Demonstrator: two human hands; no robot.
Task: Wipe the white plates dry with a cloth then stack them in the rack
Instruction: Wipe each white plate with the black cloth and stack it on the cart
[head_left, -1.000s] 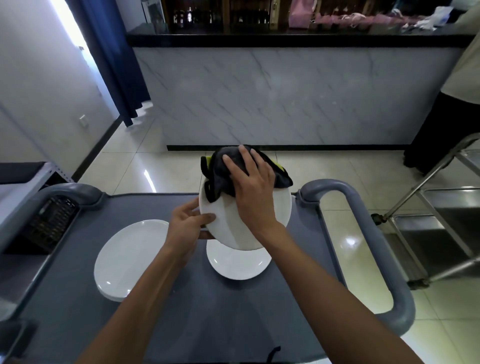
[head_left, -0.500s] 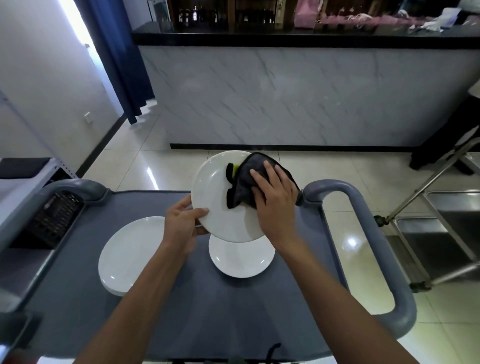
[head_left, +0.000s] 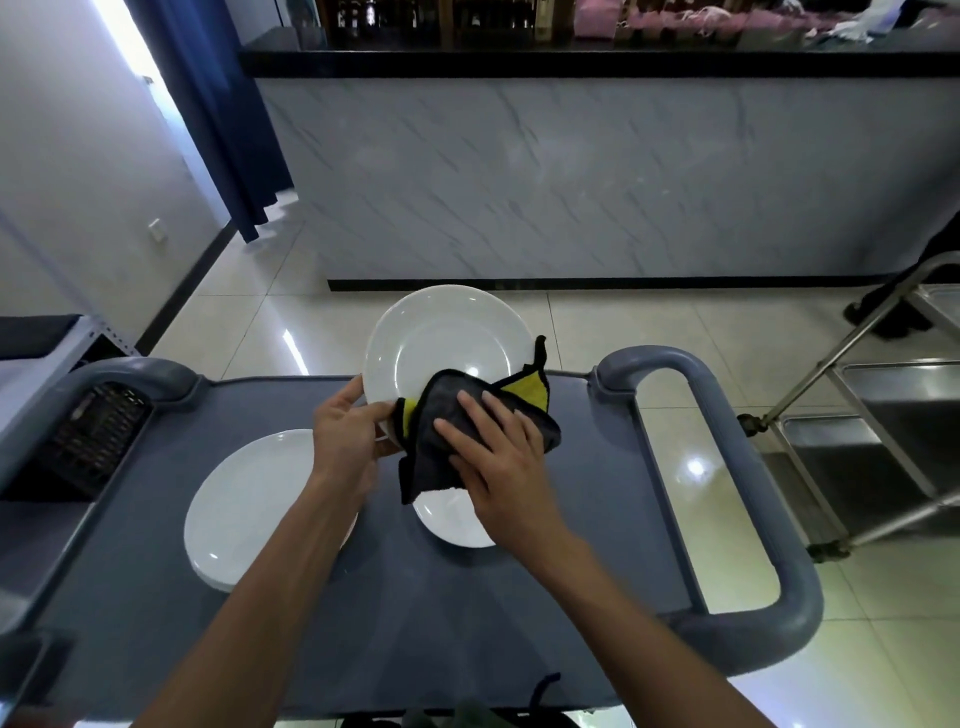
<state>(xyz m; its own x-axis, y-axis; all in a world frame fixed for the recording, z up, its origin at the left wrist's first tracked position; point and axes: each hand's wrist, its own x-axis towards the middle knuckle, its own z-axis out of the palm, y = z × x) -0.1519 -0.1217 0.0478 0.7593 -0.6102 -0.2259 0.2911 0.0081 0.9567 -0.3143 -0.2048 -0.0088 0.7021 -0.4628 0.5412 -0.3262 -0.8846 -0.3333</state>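
Left hand (head_left: 347, 434) pinches the tilted white plate (head_left: 441, 348) by its rim above the cart (head_left: 519, 597), presenting its face; right hand (head_left: 493, 452), fingers flat, presses the cloth (head_left: 441, 395) against its lower edge.

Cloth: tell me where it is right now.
In the head view, the cloth lies against the lower right part of the raised plate, pressed there by the right hand, above the small plate on the cart.

We face a grey-veined marble counter front (head_left: 597, 176) under a black countertop (head_left: 519, 62). Left of it hangs a dark blue curtain (head_left: 223, 114); below it lies glossy cream floor tile (head_left: 649, 327).
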